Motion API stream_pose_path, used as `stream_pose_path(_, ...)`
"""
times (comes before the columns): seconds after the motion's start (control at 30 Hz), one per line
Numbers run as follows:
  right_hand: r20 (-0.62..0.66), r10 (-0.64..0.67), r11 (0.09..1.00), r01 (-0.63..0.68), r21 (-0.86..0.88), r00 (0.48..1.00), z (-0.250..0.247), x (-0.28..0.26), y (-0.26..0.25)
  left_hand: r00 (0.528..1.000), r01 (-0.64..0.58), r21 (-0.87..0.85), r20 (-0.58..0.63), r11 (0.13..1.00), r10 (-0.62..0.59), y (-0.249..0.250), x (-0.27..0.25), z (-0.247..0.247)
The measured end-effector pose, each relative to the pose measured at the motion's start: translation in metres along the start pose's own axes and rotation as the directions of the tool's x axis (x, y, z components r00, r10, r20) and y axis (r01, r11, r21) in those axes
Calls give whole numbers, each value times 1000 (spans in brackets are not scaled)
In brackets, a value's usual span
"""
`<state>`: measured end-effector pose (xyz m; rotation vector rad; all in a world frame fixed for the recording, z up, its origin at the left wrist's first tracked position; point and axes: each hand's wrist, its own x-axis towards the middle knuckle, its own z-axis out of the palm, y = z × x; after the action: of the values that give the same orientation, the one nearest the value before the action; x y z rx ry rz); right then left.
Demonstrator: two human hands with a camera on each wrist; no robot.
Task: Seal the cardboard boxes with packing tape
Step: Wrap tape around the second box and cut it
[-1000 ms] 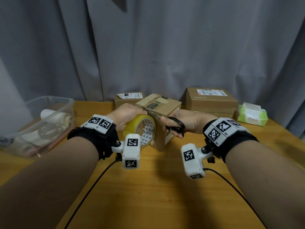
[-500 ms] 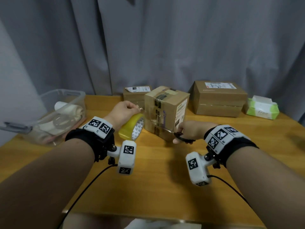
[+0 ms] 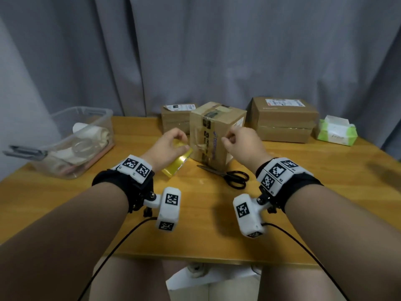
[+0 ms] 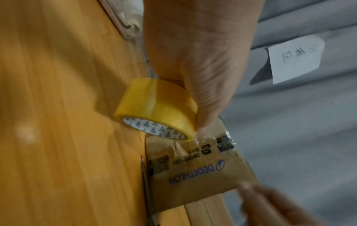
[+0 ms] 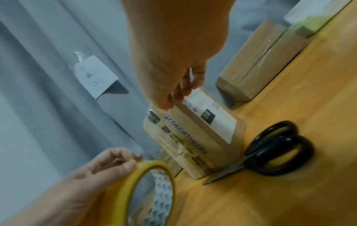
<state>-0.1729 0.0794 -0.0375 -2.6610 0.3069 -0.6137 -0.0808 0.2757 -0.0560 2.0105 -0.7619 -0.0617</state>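
A taped cardboard box [image 3: 236, 121] stands upright mid-table, also in the left wrist view [image 4: 203, 183] and the right wrist view [image 5: 193, 137]. A crinkled strip of clear tape [image 3: 198, 141] runs over its top and down its front. My left hand [image 3: 171, 144] grips the yellow tape roll [image 3: 176, 165] just left of the box, low over the table; the thumb lies on the roll [image 4: 154, 107]. My right hand [image 3: 238, 142] hovers at the box's upper front edge, fingers curled, thumb tip against the cardboard. Black scissors [image 3: 232, 175] lie on the table before the box.
A clear plastic bin [image 3: 71, 137] with rolls sits at the left. A small box [image 3: 178, 118] stands behind, two stacked boxes [image 3: 284, 118] and a green tissue pack [image 3: 336, 132] at the right. A grey curtain hangs behind. The table's front edge [image 3: 195, 259] is near me.
My right hand held the scissors at the tape by the box; they now lie on the table and the hand has risen to the box's upper edge. The roll has dropped lower.
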Motion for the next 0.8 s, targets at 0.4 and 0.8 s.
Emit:
stream_pose_path(0.4, 77, -78, 973, 93, -213, 994, 11, 64, -25, 976, -115, 321, 211, 940, 47, -28, 11, -8)
stream_pose_path(0.8, 65, -152, 902, 165, -398, 986, 17, 73, -6, 955, -88, 540, 284, 837, -83, -46, 21, 13)
